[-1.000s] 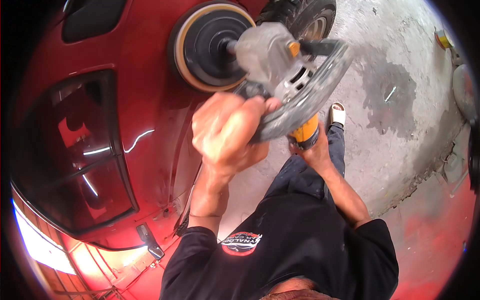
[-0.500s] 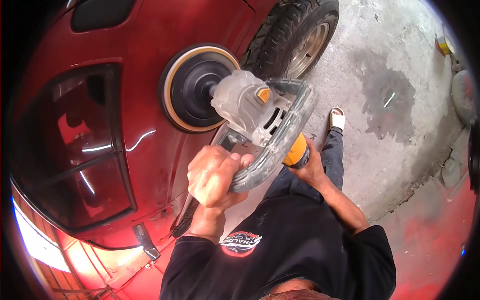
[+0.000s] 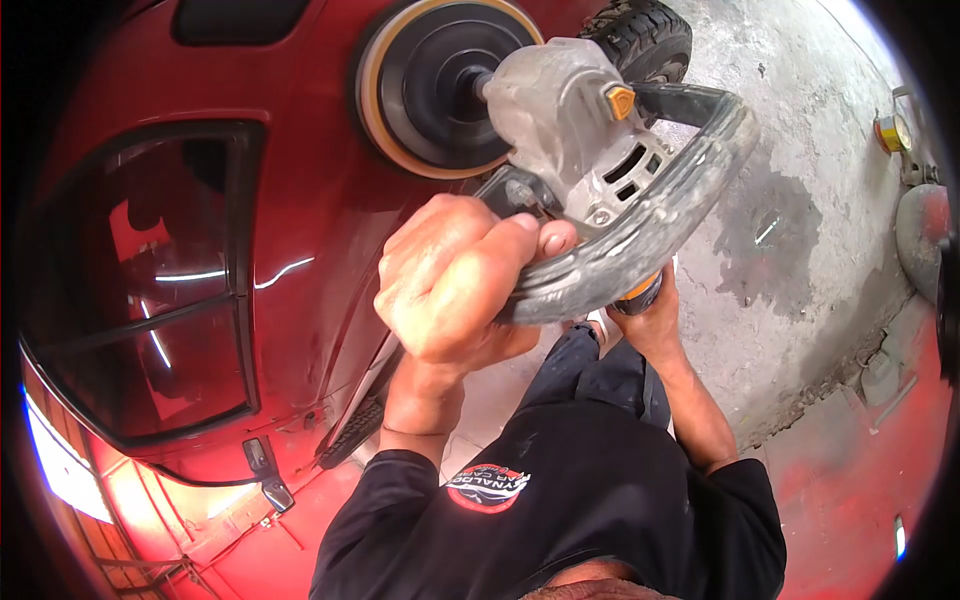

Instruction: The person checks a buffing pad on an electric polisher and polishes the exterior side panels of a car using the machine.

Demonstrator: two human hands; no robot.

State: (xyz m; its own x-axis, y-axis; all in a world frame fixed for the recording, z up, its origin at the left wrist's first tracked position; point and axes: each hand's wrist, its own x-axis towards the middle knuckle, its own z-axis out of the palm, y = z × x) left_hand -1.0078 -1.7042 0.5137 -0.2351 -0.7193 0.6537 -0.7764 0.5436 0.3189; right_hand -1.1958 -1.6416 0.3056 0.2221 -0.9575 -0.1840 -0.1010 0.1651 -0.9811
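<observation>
My left hand (image 3: 455, 275) is closed around the lower left end of the dusty black loop handle (image 3: 640, 230) of a grey polisher (image 3: 555, 115). My right hand (image 3: 645, 315) wraps the yellow-and-black rear grip (image 3: 640, 292), partly hidden behind the loop. At the head's left sits a round dark backing plate with a yellow-edged pad (image 3: 440, 85). The pad faces the side of a red car (image 3: 320, 150); whether it presses on the paint cannot be made out.
A black tire (image 3: 650, 45) stands beyond the polisher. The car's dark side window (image 3: 150, 280) is at left. Stained concrete floor (image 3: 730, 390) lies to the right, with a yellow can (image 3: 890, 133) by the far edge. My legs (image 3: 595, 375) are below the tool.
The polisher and both hands have shifted up and to the right in view, and the tool looks larger. The loop now covers more of the rear grip. Both hands keep their hold.
</observation>
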